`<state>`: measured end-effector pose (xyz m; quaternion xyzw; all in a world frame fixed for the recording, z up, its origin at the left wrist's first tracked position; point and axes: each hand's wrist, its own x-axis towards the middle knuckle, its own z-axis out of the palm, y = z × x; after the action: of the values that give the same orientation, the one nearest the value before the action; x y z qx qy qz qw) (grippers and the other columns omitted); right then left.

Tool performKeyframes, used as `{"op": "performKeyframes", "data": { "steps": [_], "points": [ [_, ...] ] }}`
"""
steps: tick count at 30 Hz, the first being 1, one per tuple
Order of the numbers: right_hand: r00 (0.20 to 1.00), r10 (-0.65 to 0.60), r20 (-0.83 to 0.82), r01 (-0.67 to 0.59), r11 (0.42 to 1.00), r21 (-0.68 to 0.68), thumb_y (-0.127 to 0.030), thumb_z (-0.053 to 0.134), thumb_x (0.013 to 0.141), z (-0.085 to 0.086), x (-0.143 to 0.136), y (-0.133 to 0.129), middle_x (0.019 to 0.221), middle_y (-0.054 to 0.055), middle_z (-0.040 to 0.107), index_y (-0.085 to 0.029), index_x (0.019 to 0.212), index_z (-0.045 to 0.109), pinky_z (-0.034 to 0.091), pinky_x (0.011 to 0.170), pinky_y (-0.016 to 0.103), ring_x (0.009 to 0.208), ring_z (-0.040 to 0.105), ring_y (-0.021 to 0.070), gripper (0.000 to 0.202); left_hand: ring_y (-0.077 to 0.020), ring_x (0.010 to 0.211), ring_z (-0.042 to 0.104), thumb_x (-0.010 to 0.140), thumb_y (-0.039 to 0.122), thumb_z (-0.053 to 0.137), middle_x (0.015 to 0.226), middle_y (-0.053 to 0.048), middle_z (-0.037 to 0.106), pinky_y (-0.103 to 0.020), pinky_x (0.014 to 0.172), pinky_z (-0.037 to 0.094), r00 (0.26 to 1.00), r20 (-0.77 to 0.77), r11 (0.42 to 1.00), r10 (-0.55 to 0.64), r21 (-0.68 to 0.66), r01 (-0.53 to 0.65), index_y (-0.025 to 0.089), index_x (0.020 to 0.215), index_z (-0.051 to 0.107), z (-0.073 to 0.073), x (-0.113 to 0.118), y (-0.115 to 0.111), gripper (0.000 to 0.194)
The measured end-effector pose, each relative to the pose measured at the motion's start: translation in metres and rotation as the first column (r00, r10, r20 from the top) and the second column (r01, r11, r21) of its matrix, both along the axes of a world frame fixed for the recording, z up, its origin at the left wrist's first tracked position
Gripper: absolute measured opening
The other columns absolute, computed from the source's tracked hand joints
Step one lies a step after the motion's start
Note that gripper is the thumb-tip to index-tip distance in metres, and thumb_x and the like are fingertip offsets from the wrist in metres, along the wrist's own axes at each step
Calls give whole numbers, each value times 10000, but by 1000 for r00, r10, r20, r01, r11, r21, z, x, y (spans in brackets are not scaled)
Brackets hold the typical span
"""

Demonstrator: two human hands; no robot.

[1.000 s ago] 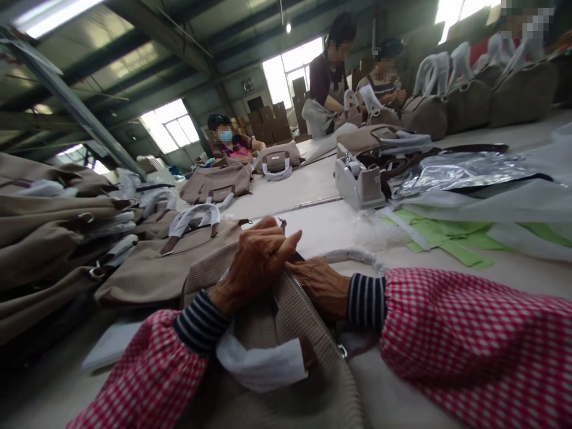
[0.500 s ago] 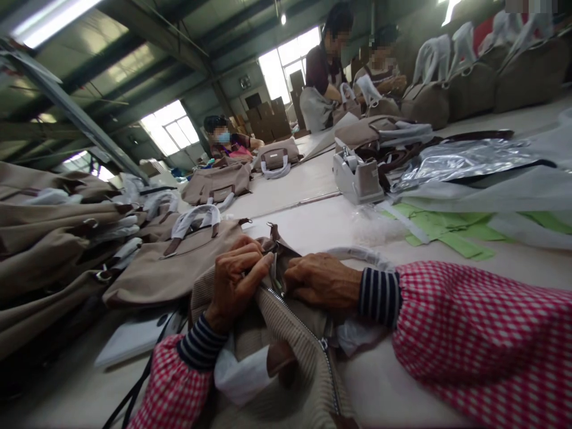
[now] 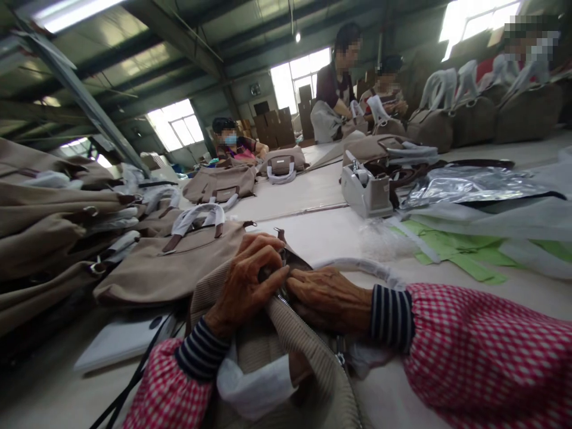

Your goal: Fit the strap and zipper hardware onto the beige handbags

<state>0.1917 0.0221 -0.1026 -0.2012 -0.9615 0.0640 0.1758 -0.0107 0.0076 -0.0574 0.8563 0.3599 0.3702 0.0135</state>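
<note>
Beige corduroy handbag [image 3: 297,336] lies on the table [image 3: 268,199]; my left hand [image 3: 250,280], fingers curled, and right hand [image 3: 333,298], fingertips hidden, are at its zipper [image 3: 341,358]. Whether either pinches, I cannot tell. Another handbag's label [image 3: 283,160] is too small to read.

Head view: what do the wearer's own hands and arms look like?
Left hand and right hand are bare, no gloves. Knit cuffs at both wrists, dark navy with light grey stripes. Over them, loose pinkish-red and white checked sleeves, gathered at the ends.
</note>
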Motion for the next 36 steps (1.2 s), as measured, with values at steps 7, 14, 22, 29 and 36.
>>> {"op": "performKeyframes", "data": {
  "steps": [7,14,22,29,36],
  "points": [
    [985,-163,62,142,957,253,-104,387,1044,-1,-15,14,1103,143,684,-91,1105,610,449,609,359,847,644,234,232,-231,1109,640,1001,202,494,1131,-48,722,-398,1034,501,993,-114,968,26,-246,-54,231,1117,671,-2,-2,6,214],
    [971,-228,-70,239,923,302,-250,533,1045,-11,-28,29,1232,157,666,-134,1118,646,467,834,475,1087,557,304,178,-272,1099,614,901,130,439,1085,-100,702,-446,992,492,947,-266,957,179,-178,-230,200,1069,623,2,9,10,259],
    [970,-244,-17,243,951,192,-354,609,985,-14,-15,10,1100,138,661,-132,1091,618,483,782,423,1025,524,296,246,-277,894,643,944,176,478,917,-112,685,-407,799,516,670,-722,934,170,-98,-343,184,920,667,40,20,16,190],
    [952,-305,-33,307,941,145,-202,559,952,-7,-10,0,1074,126,661,-131,1044,601,490,815,399,992,543,281,124,-310,1338,490,837,68,511,1402,-84,618,-480,1130,424,889,-448,988,92,-68,-136,255,1082,696,-8,-5,3,360],
    [940,-338,41,322,922,213,-178,544,950,-8,-17,11,1011,116,677,-127,1121,577,468,719,356,895,585,256,182,-259,1022,588,834,188,556,1023,-54,679,-404,941,487,946,-315,944,79,-280,-172,233,936,643,-7,-7,11,142]
  ]
}}
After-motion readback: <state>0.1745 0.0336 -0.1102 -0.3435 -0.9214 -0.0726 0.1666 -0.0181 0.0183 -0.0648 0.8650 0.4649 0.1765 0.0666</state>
